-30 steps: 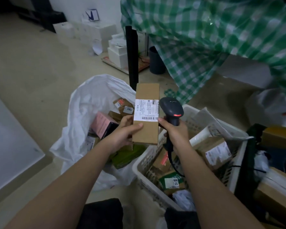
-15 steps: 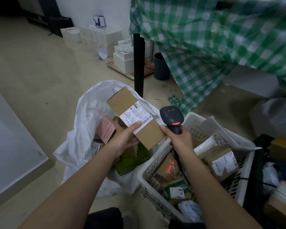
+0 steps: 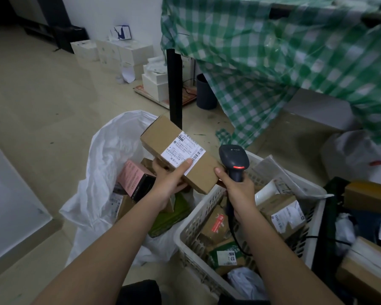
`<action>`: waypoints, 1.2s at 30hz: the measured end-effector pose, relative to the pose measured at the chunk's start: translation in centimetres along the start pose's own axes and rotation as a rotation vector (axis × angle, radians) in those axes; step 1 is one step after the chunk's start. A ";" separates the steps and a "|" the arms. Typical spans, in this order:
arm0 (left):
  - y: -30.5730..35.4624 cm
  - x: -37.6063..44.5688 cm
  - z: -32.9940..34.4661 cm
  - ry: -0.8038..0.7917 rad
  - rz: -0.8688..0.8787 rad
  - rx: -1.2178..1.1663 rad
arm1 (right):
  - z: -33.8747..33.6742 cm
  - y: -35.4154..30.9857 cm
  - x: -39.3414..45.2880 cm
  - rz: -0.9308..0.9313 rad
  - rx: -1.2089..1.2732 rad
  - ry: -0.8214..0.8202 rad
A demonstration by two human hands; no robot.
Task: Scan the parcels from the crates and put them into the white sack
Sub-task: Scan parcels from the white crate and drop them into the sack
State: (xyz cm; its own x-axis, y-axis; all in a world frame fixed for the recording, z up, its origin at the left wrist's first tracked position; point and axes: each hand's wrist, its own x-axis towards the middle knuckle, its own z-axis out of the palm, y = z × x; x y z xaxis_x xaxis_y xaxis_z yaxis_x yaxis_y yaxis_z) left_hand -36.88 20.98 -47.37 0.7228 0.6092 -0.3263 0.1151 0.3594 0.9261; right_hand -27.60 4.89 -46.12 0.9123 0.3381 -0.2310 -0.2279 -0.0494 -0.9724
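Parcels are the work here, and one brown box [image 3: 180, 154] is in hand. Nearest the camera, the left hand [image 3: 171, 180] grips its lower end, thumb lying across the white label [image 3: 183, 151] and fingers curled underneath. The right hand [image 3: 240, 189] is wrapped round the handle of the scanner [image 3: 233, 160], whose red light is lit; its thumb tip sits just beside the box's lower corner.

A second ago the box stood upright, label facing the scanner head. Half a second ago it had tipped over to the left, and it now lies slanted with its far end out over the mouth of the sack [image 3: 110, 150]. The scanner has dropped away from the label and points up, not at the barcode. I judge the scan is done and the box is on its way into the sack; whether it registered cannot be told.

Just beyond the hands, the sack already holds several parcels, among them a pink box [image 3: 131, 175] and a green packet [image 3: 172, 214]. To the right, the white crate [image 3: 198, 219] has plenty left, so the task looks well short of finished.

Further off stand a black table leg [image 3: 174, 84] and a green checked cloth [image 3: 273, 62].
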 end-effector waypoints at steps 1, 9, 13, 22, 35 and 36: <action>0.0 0.0 0.2 0.007 -0.018 0.000 | -0.1 -0.1 0.0 -0.001 0.006 -0.001; -3.6 -0.2 1.6 0.046 -0.283 0.054 | -2.5 2.0 0.8 0.108 -0.104 0.016; -6.7 -0.4 2.1 0.002 -0.413 0.055 | -3.9 4.3 1.3 0.192 -0.204 -0.016; -7.3 -1.1 4.1 0.232 -0.366 0.374 | -5.1 6.6 2.7 0.228 -0.335 0.034; -5.6 0.8 1.0 0.179 0.167 1.195 | -3.3 6.0 2.9 0.130 -0.453 0.080; -5.6 0.9 0.8 0.180 0.178 1.251 | -3.3 5.9 2.8 0.148 -0.452 0.070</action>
State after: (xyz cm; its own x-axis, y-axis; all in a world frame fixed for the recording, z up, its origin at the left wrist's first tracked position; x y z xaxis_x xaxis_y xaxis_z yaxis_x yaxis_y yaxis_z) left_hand -36.30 18.95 -52.73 0.7034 0.7022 -0.1098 0.6580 -0.5850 0.4742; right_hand -25.29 2.44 -52.66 0.9052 0.2336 -0.3549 -0.2007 -0.5013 -0.8417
